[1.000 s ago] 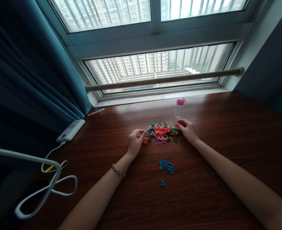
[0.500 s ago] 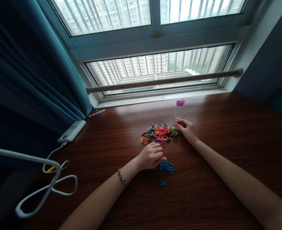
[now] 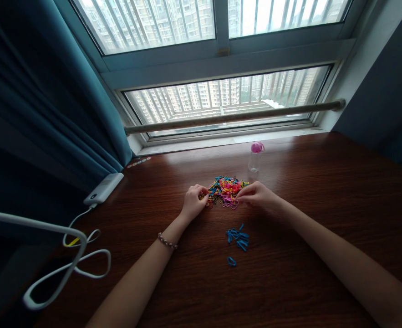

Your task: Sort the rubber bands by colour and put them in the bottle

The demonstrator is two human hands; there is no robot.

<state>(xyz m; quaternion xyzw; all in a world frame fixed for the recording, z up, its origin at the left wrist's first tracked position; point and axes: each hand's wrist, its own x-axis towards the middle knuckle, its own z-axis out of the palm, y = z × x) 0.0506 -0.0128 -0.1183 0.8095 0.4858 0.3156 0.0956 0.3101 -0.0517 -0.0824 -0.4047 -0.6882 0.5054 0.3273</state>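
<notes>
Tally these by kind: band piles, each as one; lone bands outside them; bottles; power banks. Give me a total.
Band piles: 2, the mixed pile and the blue pile
Lone bands: 1, the lone blue band
Bottles: 1, the pink-lidded bottle
Power banks: 1, the white power bank
Total: 5

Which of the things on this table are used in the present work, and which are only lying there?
In the work:
mixed-colour pile of small bands
group of blue bands
single blue band

Apparently just lying about:
pink-lidded bottle
white power bank
white cable
</notes>
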